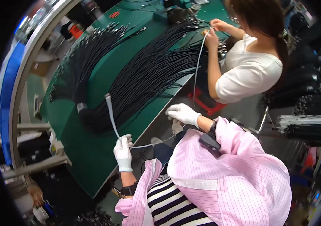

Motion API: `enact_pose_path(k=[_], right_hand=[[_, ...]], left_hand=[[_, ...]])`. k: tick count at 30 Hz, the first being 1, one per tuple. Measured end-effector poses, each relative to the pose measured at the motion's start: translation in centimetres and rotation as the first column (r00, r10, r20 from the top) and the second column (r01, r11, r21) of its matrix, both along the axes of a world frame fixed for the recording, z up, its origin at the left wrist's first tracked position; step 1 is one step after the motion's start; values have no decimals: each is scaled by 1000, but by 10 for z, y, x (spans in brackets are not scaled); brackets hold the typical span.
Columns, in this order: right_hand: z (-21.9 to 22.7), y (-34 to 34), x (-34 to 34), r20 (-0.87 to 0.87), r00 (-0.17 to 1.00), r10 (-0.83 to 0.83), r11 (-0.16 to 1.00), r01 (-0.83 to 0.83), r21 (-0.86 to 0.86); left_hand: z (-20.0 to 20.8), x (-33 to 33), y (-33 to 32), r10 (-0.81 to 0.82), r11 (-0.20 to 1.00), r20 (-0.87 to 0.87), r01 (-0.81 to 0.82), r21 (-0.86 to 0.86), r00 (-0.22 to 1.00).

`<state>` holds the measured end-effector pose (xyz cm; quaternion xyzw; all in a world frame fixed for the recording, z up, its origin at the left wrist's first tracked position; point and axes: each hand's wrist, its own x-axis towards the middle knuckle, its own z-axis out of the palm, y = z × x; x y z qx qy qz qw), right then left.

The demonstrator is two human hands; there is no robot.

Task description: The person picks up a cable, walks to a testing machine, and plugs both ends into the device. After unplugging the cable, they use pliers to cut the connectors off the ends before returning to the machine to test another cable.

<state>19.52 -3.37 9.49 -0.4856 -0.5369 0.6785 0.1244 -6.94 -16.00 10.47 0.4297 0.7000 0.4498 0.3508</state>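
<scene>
My left hand (pixel 123 153), in a white glove, is closed around a white cable (pixel 112 118) near the front edge of the green table. One end of the cable stands up from the fist, with a metal-looking tip (pixel 108 96) over the black cables. From the same hand the cable sags to the right toward a small pale, see-through piece (pixel 176 128). Above that piece is my right hand (pixel 183 114), also white-gloved, its fingers stretched to the left and slightly bent. I see nothing held in it.
A large spread of black cables (pixel 156 64) covers the green table (pixel 78 158), beside another tied black bundle (pixel 81 88). At the right a co-worker (pixel 249 71) holds a white cable (pixel 197 67) that hangs past my right hand. A red stool (pixel 209 107) stands below.
</scene>
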Motion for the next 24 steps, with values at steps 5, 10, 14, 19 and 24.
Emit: enact_pose_path(k=[5,10,14,19,24], right_hand=[[-18,54,-10,-59,972,-228,972,231,44],[-42,87,-19,-10,911,-412,911,411,-40],[-57,101,-35,38,856,-515,846,515,-137],[-53,126,-36,167,856,-490,827,516,-221],[-64,140,-29,154,854,-497,769,516,-377]], left_hand=[[-9,-36,69,8,988,-147,-31,-154,989],[-10,-41,142,60,982,5,-58,-179,998],[-24,-44,168,108,972,22,-101,-214,994],[-49,-43,183,116,958,-193,-161,-236,974],[-52,-42,189,101,935,-213,-165,-312,972]])
